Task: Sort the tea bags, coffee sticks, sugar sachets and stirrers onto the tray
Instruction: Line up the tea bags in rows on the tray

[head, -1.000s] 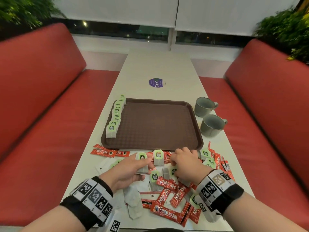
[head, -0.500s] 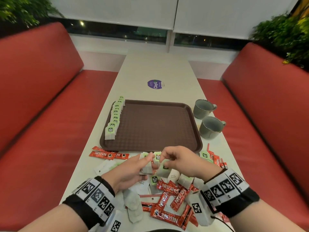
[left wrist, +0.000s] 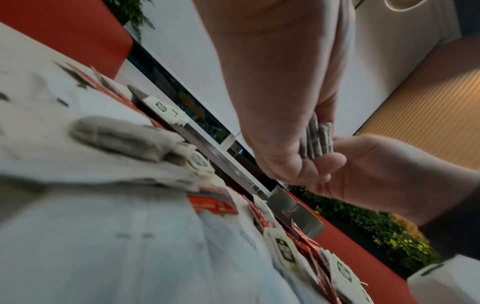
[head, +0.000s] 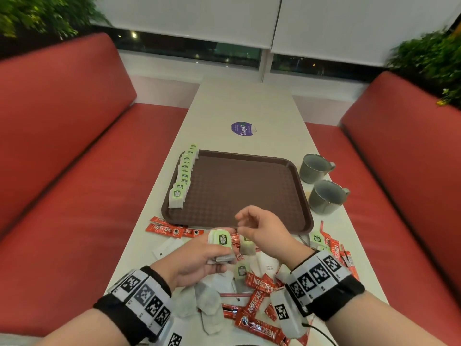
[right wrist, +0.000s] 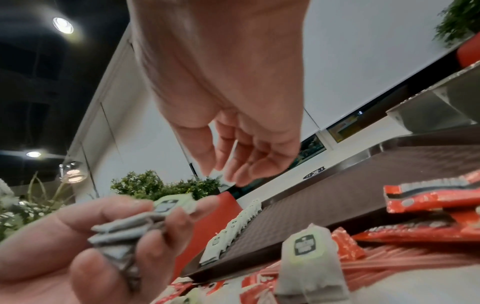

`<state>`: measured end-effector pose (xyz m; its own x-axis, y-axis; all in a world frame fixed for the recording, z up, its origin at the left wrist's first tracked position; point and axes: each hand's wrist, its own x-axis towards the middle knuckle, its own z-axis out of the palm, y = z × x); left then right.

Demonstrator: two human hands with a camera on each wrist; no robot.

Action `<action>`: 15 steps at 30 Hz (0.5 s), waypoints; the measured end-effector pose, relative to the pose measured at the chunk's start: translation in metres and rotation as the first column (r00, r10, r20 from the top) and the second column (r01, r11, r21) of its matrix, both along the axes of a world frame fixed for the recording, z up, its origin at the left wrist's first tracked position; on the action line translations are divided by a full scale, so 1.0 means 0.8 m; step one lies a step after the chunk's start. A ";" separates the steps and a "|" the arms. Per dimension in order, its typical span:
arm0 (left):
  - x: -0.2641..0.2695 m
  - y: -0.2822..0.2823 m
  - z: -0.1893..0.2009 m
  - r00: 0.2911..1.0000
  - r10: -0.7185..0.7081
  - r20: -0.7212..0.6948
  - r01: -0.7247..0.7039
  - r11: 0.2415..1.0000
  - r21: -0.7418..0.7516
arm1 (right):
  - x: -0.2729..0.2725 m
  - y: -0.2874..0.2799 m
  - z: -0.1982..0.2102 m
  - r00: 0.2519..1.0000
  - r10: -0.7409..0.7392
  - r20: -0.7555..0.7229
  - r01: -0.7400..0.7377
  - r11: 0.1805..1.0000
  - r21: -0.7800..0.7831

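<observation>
Nearest me on the counter point(head: 264, 108) lies a jumble of red coffee sticks point(head: 257, 299), loose tea bags point(head: 208, 305), white sugar sachets point(head: 268, 264) and thin red stirrers point(head: 234, 294). Just above that pile my left hand point(head: 197, 258) pinches a small stack of tea bags point(head: 222, 248) between thumb and curled fingers, green tags up. My right hand point(head: 264, 229) hangs just beside it, its grip loosely spread and holding nothing, fingers drooping over the near edge of the tray point(head: 239, 191). A row of tea bags point(head: 183, 177) stands in a line along the tray's left rim; the brown floor beside it is bare. Two more coffee sticks point(head: 172, 229) lie just off the near left corner. Right of the tray sit two grey mugs point(head: 321, 182), and farther along a round purple sticker point(head: 242, 128).
</observation>
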<state>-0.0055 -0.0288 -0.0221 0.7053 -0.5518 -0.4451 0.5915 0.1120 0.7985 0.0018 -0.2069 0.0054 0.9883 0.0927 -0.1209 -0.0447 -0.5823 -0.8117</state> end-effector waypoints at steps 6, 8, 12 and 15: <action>0.002 0.034 -0.005 0.991 0.124 -0.041 -0.125 0.992 -0.002 | 0.021 -0.010 -0.022 0.987 -0.098 -0.127 -0.001 0.790 -0.613; 0.000 0.042 -0.007 0.991 0.124 -0.055 -0.125 0.992 -0.001 | 0.023 -0.002 -0.028 0.981 -0.076 -0.179 -0.077 0.693 -0.716; -0.002 0.057 -0.009 0.989 0.136 -0.066 -0.136 0.991 0.010 | 0.025 0.008 -0.039 0.980 -0.083 -0.183 -0.086 0.653 -0.753; -0.003 0.066 -0.011 0.987 0.150 -0.058 -0.149 0.988 0.030 | 0.025 0.011 -0.041 0.984 -0.084 -0.155 -0.059 0.670 -0.740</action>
